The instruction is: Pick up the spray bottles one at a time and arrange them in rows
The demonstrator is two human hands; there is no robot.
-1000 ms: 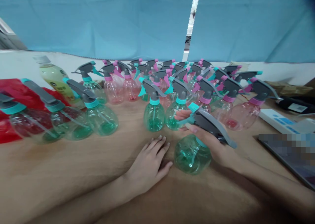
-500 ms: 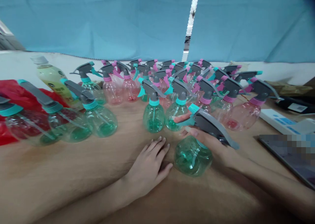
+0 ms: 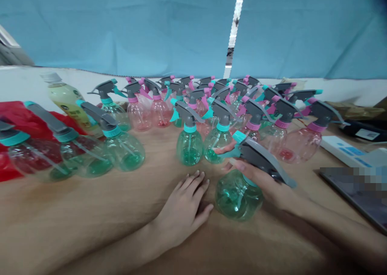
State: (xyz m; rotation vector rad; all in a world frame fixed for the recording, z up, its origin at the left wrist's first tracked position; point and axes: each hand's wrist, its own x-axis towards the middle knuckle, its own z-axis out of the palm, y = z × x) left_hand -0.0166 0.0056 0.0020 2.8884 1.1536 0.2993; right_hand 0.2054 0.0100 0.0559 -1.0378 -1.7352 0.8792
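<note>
My right hand (image 3: 260, 178) is wrapped round the neck and grey trigger head of a green spray bottle (image 3: 238, 194) that stands on the wooden table (image 3: 90, 210), a finger lying along the teal trigger. Just left of that bottle, my left hand (image 3: 184, 206) rests flat on the table with its fingers stretched out, holding nothing. Right behind stand two more green spray bottles (image 3: 189, 146), and behind them a crowd of several pink and green spray bottles (image 3: 242, 105).
At the left stand three more green spray bottles (image 3: 121, 146) before a red bag (image 3: 18, 117), with a yellowish drink bottle (image 3: 68, 99) behind. A white power strip (image 3: 347, 150) and a dark tablet (image 3: 359, 194) lie at the right. A blue curtain hangs behind.
The held bottle and my right hand have shifted very slightly; a finger now lies on the trigger. My left hand has stayed flat in place.
</note>
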